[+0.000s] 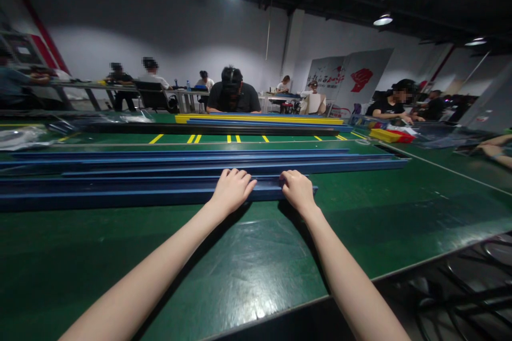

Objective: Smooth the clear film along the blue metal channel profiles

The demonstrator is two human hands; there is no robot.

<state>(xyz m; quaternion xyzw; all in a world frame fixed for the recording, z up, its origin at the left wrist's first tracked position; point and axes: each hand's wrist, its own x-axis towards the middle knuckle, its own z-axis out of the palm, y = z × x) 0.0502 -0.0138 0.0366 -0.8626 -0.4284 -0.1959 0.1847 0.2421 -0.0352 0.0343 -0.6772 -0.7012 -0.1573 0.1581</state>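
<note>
Green bench (248, 272); 2 hands (232, 190) on blue rail (120, 194)

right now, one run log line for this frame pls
left hand: gripping nearest blue rail | right hand: gripping same rail near its end | surface: green table | more blue rails behind

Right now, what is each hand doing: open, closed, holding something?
Left hand: fingers curled over the nearest blue rail, gripping its edge.
Right hand: closed over the same rail near its right end.
</note>
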